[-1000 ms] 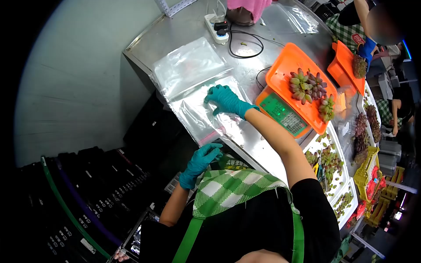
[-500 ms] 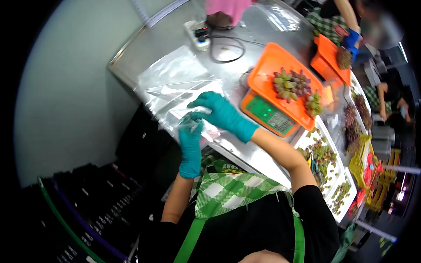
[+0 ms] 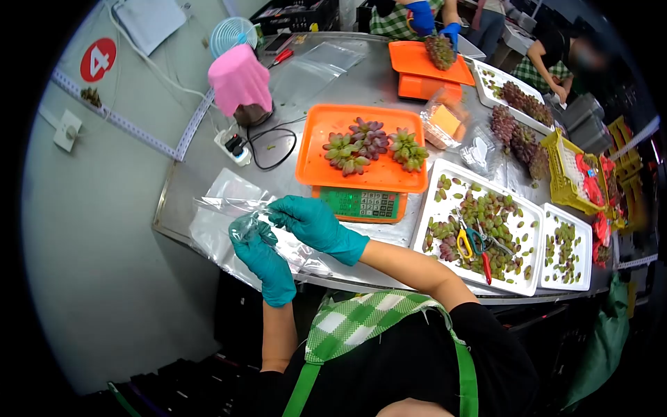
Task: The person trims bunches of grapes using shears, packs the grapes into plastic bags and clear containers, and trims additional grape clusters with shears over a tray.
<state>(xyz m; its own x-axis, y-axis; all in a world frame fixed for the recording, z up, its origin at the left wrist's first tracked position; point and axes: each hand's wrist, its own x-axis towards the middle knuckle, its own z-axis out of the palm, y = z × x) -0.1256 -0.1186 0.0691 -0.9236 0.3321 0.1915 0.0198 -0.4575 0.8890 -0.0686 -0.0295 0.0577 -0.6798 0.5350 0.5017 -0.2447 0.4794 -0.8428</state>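
Both gloved hands work on a clear plastic bag [image 3: 236,206] above the table's front left corner. My left hand [image 3: 262,267] has its fingers curled at the bag, with film lying over the fingertips. My right hand [image 3: 321,228] pinches the bag's edge close beside them. More clear bags [image 3: 212,233] lie flat beneath my hands. Just beyond my right hand stands a scale with a green keypad [image 3: 360,203]. Its orange tray [image 3: 316,170] carries green and purple grape bunches [image 3: 369,139].
White trays of loose grapes [image 3: 445,170] stand at the right, one with scissors [image 3: 476,243] in it. A pink cloth [image 3: 240,76] covers something near a power strip [image 3: 233,146] and black cable. Across the table, a co-worker's blue-gloved hand [image 3: 450,33] holds grapes over another orange scale [image 3: 431,62].
The view has swung upward and levelled out, bringing the wall and far table into sight. My hands have raised the bag's edge off the flat bags, fingers still close together.
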